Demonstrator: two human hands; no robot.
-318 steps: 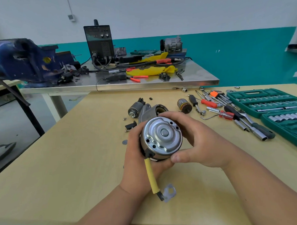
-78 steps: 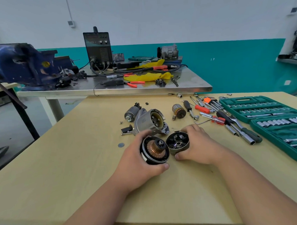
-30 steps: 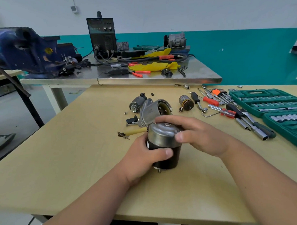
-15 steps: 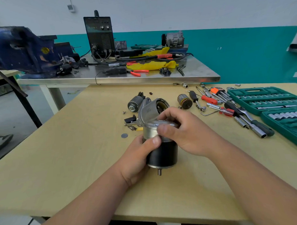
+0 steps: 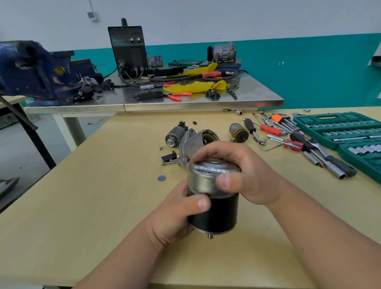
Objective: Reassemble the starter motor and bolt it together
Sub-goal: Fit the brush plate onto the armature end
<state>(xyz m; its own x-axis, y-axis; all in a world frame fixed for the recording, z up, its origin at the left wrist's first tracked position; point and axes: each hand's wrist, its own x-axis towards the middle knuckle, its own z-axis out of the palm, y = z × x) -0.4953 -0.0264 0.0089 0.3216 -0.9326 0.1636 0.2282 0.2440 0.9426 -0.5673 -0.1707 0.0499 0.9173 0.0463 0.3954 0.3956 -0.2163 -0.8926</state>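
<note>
The left hand [image 5: 176, 211] is wrapped round the black motor body [image 5: 218, 212], held over the bench [image 5: 79, 202] toward the middle of its near edge. The right hand [image 5: 251, 176] clasps the silver end cap [image 5: 205, 180] sitting on top of that body. The step in hand looks like seating the cap; next it probably needs turning and pressing until flush and aligned, before the nose housing [image 5: 191, 144], lying at mid-bench just behind, is joined and bolted.

I have open tabletop [image 5: 79, 213] left of and in front of the motor [image 5: 218, 212]. Just behind it the drive housing [image 5: 190, 144] and solenoid [image 5: 174, 137] crowd in. Rightward, loose hand tools [image 5: 301, 142] and socket cases [image 5: 340, 126] block the way.
</note>
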